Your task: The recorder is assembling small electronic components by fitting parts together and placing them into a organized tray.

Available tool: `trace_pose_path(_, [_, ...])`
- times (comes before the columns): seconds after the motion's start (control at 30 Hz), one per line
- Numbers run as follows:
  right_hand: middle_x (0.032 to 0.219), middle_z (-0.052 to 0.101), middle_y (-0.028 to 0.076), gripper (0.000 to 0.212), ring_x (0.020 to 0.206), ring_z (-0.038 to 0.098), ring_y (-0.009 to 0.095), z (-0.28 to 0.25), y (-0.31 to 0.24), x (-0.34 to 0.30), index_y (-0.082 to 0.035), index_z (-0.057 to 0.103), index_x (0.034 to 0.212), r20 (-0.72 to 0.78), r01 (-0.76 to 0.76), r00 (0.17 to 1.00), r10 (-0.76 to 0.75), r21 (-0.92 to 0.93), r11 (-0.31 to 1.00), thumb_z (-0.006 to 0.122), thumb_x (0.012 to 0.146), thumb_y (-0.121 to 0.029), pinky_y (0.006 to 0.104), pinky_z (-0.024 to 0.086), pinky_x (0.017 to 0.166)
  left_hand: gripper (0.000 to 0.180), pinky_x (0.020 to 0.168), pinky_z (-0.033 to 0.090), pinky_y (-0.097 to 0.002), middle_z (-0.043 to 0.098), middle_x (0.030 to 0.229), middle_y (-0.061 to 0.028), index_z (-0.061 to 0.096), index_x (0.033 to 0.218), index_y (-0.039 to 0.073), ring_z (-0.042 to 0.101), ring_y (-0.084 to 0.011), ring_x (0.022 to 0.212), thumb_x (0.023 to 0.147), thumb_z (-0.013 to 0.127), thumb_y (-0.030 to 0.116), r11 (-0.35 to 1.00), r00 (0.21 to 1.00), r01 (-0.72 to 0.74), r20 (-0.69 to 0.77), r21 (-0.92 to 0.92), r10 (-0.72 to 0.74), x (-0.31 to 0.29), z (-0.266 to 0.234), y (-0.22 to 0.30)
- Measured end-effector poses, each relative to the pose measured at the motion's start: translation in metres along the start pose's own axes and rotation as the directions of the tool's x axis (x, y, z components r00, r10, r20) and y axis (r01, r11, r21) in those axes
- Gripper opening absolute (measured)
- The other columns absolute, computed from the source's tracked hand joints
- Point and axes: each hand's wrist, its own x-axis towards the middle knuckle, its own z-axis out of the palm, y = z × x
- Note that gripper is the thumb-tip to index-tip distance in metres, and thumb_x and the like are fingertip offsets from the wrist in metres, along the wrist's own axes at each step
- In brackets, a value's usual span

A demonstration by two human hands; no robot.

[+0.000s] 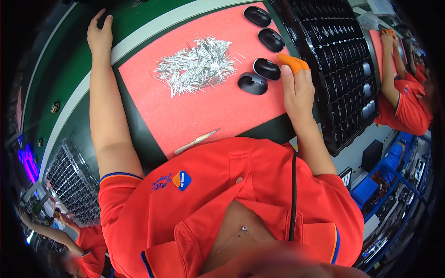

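Note:
My left hand (pixel 99 37) reaches over the green belt at the far left, its fingers apart and nothing visible in them. At the right edge of the pink foam mat (pixel 194 116), my right hand (pixel 298 88) has orange finger covers on. Its thumb and covered fingers close at the right end of a black computer mouse (pixel 267 69). That mouse lies against another black mouse (pixel 252 84), just below it. Two more black mice, an upper one (pixel 257 16) and a lower one (pixel 271 40), rest farther up the mat. Left of them lies a loose pile of thin silver strips (pixel 197 67).
A pointed, pen-like tool (pixel 198 141) lies near the mat's front edge. Black compartment trays (pixel 340 69) stand at my right, some cells holding parts. Another tray stack (pixel 74 183) is at lower left. Co-workers in red shirts sit on both sides; blue bins (pixel 366 190) are at lower right.

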Motion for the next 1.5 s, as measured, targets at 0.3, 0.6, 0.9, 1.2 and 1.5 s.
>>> trace_pose_path(0.3, [0.097,0.060,0.012,0.026,0.080,0.057,0.027,0.001,-0.010,0.004,-0.005,0.065,0.100,0.075,-0.052,0.995,0.062,-0.119,0.991,0.054,0.093,-0.027,0.0362,0.046,0.069,0.040,0.079,0.046,-0.0303,0.065,0.096,-0.0118,0.063,0.118,0.016,0.059,-0.0192,0.078,0.081,0.063,0.032,1.000,1.000,0.015,0.014,0.000,-0.015,-0.002,-0.002,0.006])
trace_pose_path(0.6, [0.105,0.063,0.010,0.020,0.085,0.059,0.018,0.001,0.001,0.000,-0.003,0.061,0.105,-0.007,-0.060,0.998,0.060,0.074,0.995,0.058,0.092,-0.017,0.0282,0.046,0.076,0.039,0.070,0.044,-0.0255,0.063,0.080,-0.0060,0.063,0.120,0.021,0.052,-0.0117,0.067,0.083,0.063,0.035,0.998,0.997,0.068,0.032,0.013,-0.068,-0.004,-0.002,0.010])
trace_pose_path(0.9, [0.109,0.063,0.008,0.030,0.096,0.058,0.014,-0.001,0.004,-0.007,-0.003,0.057,0.113,-0.007,-0.122,0.992,0.126,0.186,0.975,0.066,0.086,-0.013,0.0275,0.044,0.086,0.037,0.061,0.041,-0.0237,0.057,0.071,-0.0020,0.064,0.118,0.021,0.045,-0.0088,0.059,0.083,0.063,0.033,1.000,1.000,-0.025,-0.010,-0.018,0.025,-0.005,0.000,0.006])
trace_pose_path(1.2, [0.110,0.061,0.009,0.037,0.099,0.056,0.015,-0.010,-0.008,0.000,-0.002,0.055,0.122,0.112,-0.041,0.993,0.027,0.119,0.992,0.064,0.087,-0.011,0.0275,0.042,0.088,0.037,0.068,0.046,-0.0256,0.064,0.078,-0.0056,0.064,0.118,0.017,0.057,-0.0120,0.070,0.084,0.064,0.031,0.993,0.999,-0.046,-0.010,-0.111,0.045,-0.001,-0.014,-0.010])
trace_pose_path(1.5, [0.117,0.056,0.014,0.039,0.102,0.056,0.021,0.005,0.006,-0.012,0.002,0.051,0.126,0.010,-0.035,0.999,0.034,0.308,0.951,0.058,0.091,-0.013,0.0311,0.042,0.091,0.033,0.089,0.046,-0.0377,0.067,0.104,-0.0138,0.069,0.105,0.011,0.060,-0.0305,0.099,0.073,0.059,0.012,0.925,0.842,-0.061,-0.478,0.376,0.250,0.025,-0.097,-0.092])
